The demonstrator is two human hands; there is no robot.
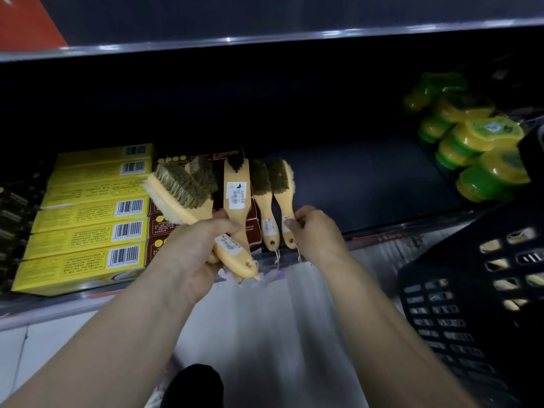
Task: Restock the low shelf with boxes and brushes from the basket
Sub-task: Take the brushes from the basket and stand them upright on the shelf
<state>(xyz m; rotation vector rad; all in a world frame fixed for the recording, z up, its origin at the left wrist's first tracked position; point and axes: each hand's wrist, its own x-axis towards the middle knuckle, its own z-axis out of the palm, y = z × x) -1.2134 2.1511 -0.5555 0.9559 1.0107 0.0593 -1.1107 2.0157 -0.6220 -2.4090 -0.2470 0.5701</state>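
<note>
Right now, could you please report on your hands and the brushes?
Left hand grips a bundle of brushes. Right hand pinches the rightmost shelved brush by its handle. Green tubs sit well apart.

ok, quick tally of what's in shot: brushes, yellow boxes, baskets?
brushes: 5 (3 apparently gripped in the left hand, 1 pinched by the right hand, 1 lying on the shelf)
yellow boxes: 6
basket: 1
Total: 12
</note>
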